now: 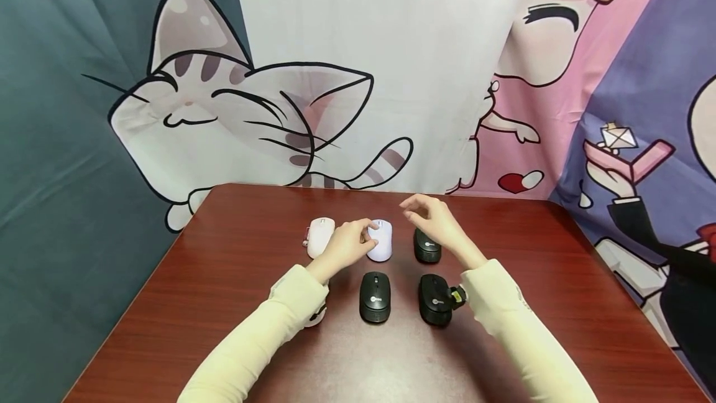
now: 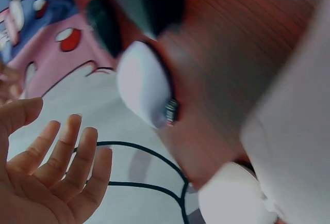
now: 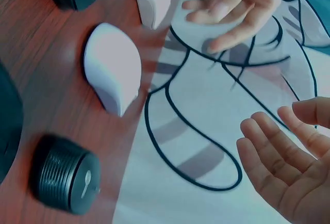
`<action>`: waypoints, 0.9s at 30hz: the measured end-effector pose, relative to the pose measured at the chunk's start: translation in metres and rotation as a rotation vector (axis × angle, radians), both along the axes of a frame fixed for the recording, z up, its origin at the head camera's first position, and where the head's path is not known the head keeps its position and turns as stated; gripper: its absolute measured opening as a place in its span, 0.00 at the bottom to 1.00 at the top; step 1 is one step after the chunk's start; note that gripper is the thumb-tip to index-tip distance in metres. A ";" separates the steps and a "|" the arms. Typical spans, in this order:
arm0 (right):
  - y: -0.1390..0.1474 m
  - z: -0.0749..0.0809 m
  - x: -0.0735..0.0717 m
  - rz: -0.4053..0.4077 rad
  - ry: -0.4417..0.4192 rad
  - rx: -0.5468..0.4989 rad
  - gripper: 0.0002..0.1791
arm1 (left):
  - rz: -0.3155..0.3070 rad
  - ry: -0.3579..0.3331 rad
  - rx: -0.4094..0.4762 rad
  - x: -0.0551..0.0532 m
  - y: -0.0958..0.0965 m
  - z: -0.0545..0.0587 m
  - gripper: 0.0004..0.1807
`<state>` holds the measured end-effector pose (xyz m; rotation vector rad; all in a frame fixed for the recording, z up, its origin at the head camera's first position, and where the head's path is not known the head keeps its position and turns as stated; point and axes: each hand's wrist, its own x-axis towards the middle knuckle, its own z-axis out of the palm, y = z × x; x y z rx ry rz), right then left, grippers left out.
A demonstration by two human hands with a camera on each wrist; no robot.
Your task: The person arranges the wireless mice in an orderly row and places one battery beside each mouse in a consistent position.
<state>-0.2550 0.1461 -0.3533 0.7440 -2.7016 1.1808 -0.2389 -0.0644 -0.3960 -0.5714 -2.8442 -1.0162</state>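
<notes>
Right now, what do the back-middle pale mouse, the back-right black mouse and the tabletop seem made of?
Back-middle pale mouse: probably plastic, satin; its shell looks smooth and evenly coloured.
Back-right black mouse: likely plastic, matte; fine ribbing shows in the right wrist view.
Tabletop: wood or laminate; reddish-brown grain shows, and a pale sheen suggests semi-gloss.

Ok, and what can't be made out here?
Head: most of the white rounded object, behind the cream fabric left sleeve.
Left wrist: lettering on the small dark tag by the pale lavender plastic mouse, too small.
Right wrist: the black rounded object, cut off by the left edge.
</notes>
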 end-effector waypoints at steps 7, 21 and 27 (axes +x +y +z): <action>0.031 0.001 0.008 -0.028 -0.061 -0.067 0.11 | -0.003 0.048 0.077 0.014 0.012 0.007 0.13; 0.086 0.007 0.023 -0.017 -0.025 -0.137 0.12 | -0.200 0.092 0.049 0.039 0.067 0.006 0.09; 0.119 -0.004 0.025 -0.038 0.024 -0.167 0.11 | -0.269 0.064 0.018 0.046 0.093 0.001 0.09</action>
